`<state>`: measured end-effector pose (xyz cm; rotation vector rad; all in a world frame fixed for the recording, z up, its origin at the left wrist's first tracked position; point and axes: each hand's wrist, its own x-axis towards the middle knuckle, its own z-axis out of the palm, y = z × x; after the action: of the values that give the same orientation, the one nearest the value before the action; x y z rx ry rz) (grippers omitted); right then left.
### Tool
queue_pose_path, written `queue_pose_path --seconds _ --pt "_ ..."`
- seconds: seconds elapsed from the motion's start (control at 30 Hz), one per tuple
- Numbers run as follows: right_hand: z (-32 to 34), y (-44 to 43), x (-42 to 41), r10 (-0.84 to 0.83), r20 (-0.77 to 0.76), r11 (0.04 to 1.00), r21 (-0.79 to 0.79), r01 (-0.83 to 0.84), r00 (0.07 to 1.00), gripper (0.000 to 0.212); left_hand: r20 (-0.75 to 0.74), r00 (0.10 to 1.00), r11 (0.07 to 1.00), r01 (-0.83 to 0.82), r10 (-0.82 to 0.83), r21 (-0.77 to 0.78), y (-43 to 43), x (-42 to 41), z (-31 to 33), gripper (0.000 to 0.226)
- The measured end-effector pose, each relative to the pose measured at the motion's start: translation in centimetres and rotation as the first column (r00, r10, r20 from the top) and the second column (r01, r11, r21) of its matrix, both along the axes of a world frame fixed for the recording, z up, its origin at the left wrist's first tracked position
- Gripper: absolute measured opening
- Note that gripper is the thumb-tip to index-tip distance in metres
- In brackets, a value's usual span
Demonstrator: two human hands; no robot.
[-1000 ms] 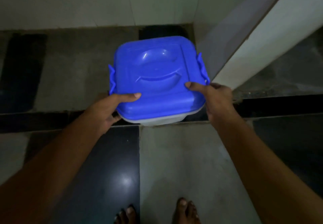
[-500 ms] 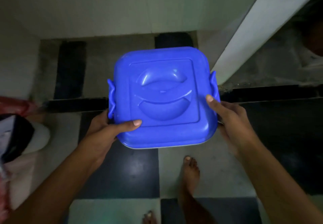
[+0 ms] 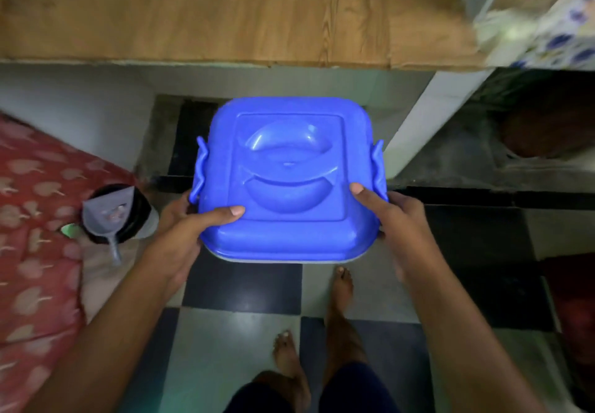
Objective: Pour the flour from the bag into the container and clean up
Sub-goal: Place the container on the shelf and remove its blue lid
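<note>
Both hands, L (image 3: pixel 180 235) & R (image 3: pixel 399 219), clamped on lidded blue container (image 3: pixel 286 180), thumbs atop, above checkered floor (image 3: pixel 225 332)

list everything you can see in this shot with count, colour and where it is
container: 1, blue lid closed over a pale base, centre, held above the floor
side latches: 2, blue, left and right edges of the lid
scoop: 1, grey, lying on the dark tub at left
tub: 1, dark, round, on the floor at left
cloth: 1, red with pale print, left edge
wooden surface: 1, brown, across the top
patterned fabric: 1, white with blue print, top right
floor: checkered, dark and pale tiles, bottom
left hand: 1, grips the container's left near corner, thumb on the lid
right hand: 1, grips the right near corner, thumb on the lid
feet: 2, bare, bottom centre
</note>
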<state>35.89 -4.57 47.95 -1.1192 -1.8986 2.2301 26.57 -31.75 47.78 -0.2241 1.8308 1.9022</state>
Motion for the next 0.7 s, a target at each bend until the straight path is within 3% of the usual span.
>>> queue_pose_path --seconds 0.13,0.27,0.33,0.5,0.7 --pt "6.1 -2.6 0.6 -0.004 -0.034 0.999 0.051 0.006 0.999 0.081 -0.044 0.999 0.999 -0.025 0.023 -0.044 -3.2 1.5 6.8 0.059" --pt "11.1 -2.9 0.1 0.015 -0.107 0.989 0.149 0.001 0.994 0.098 -0.096 0.995 0.995 -0.003 -0.007 -0.104 -4.4 1.0 12.9 0.040" --pt "13.2 -2.3 -0.8 0.028 -0.152 0.984 0.177 0.000 0.988 0.098 -0.107 0.994 0.995 -0.045 0.035 -0.090 -4.2 0.1 15.5 0.033" --pt "17.7 0.5 -4.2 0.031 -0.222 0.970 0.244 0.024 0.975 0.087 -0.103 0.995 0.992 -0.024 0.011 -0.126 -1.8 -4.0 20.4 0.053" --pt "21.3 5.5 -10.3 0.032 -0.327 0.942 0.325 0.081 0.945 0.065 -0.236 0.972 0.990 -0.051 0.019 -0.131 4.0 -9.8 24.5 0.049"
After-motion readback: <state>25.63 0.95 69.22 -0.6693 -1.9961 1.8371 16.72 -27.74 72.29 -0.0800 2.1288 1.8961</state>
